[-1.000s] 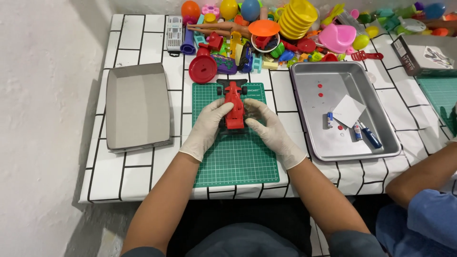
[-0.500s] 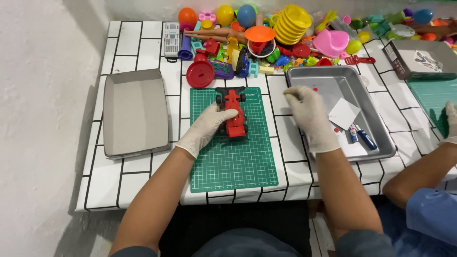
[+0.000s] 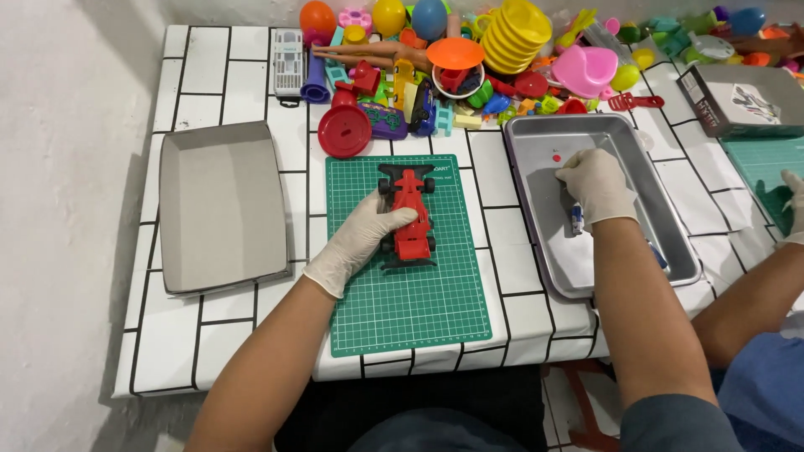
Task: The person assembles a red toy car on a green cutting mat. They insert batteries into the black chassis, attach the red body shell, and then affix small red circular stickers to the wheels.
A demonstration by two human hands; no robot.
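The left hand (image 3: 362,238) grips the red toy racing car (image 3: 408,213) on the green cutting mat (image 3: 402,301); the right hand (image 3: 596,186), fingers curled, reaches into the steel tray (image 3: 536,138) at right, its hold unclear.

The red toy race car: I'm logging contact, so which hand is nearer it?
Left. The left hand rests on the red toy race car on the green cutting mat; the right hand is off in the metal tray.

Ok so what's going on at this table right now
A person in white gloves sits at a tiled table. Their left hand rests on a red toy race car lying on a green cutting mat. Their right hand reaches into a metal tray, over a small blue and white item. A heap of colourful plastic toys lies behind.
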